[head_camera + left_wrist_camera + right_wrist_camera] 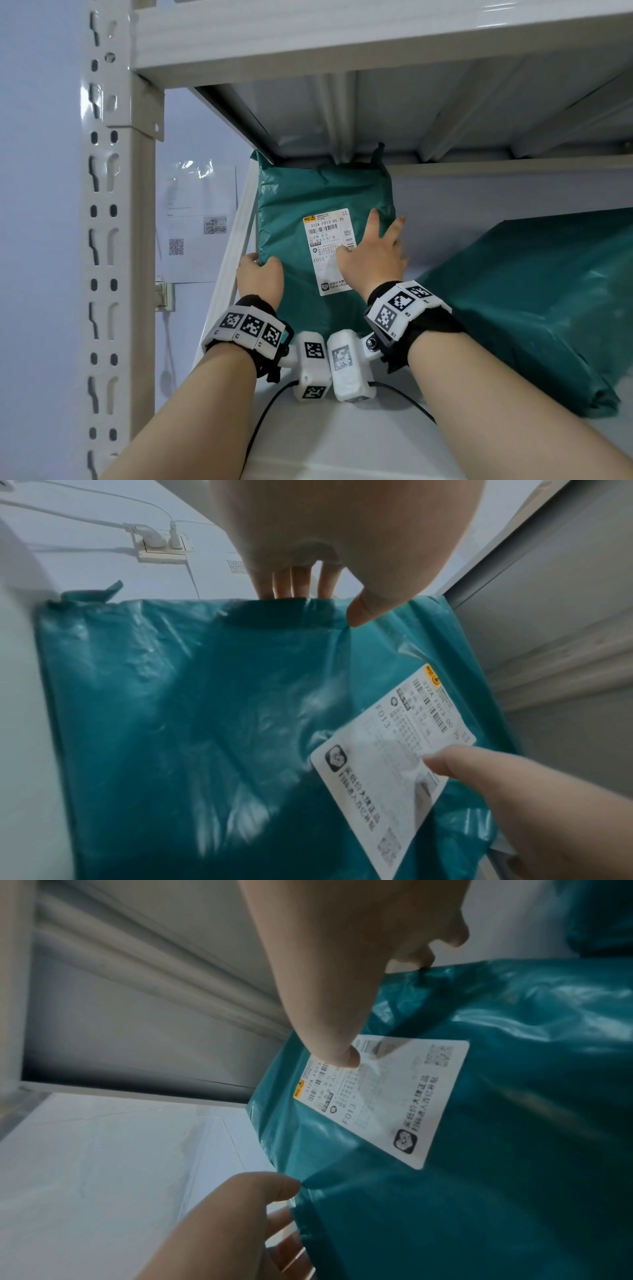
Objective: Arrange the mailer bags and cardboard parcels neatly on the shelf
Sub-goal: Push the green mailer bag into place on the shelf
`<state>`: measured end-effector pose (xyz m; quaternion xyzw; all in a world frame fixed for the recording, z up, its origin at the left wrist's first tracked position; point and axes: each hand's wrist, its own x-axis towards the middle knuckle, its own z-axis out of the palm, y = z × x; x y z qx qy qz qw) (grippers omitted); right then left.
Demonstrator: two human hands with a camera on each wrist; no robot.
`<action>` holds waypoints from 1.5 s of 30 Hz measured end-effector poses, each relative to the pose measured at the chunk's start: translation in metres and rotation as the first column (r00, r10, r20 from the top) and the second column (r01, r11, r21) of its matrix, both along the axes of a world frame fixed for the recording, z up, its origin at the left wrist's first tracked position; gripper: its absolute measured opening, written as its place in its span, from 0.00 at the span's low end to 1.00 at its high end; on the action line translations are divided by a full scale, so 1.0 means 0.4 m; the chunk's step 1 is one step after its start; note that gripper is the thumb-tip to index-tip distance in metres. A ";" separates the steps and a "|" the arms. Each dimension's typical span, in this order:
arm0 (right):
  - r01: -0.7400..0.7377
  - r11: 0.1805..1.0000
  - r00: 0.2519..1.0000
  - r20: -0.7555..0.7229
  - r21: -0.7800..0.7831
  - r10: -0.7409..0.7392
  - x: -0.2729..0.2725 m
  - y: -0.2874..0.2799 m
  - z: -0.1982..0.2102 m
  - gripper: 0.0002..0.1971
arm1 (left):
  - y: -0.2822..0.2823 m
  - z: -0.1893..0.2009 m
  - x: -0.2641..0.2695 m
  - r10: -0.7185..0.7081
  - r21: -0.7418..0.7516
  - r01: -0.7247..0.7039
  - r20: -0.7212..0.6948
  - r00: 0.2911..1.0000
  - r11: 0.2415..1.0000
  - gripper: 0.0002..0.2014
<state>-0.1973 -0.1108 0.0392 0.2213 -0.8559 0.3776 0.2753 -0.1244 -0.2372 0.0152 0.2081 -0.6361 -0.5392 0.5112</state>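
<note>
We grip the upright green bag (301,195) at both edges, left hand (260,277) and right hand (371,255), on the shelf (342,445).

teal mailer bag (301,192), white label (329,250), grey-white shelf (342,445)
</note>
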 end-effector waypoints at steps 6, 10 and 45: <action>-0.003 1.000 0.998 0.068 -0.024 0.005 -0.006 0.002 -0.003 0.44 | -0.002 0.001 -0.003 -0.008 -0.012 0.008 0.014 1.000 1.000 0.21; -0.016 0.999 0.995 0.093 -0.047 0.020 -0.011 0.005 -0.010 0.45 | 0.000 0.003 0.004 -0.005 -0.023 0.005 0.017 1.000 1.000 0.21; 0.006 0.989 0.935 -0.349 -0.147 -0.058 0.079 0.014 0.032 0.36 | 0.008 0.030 0.045 0.361 0.091 -0.354 -0.073 0.930 0.931 0.20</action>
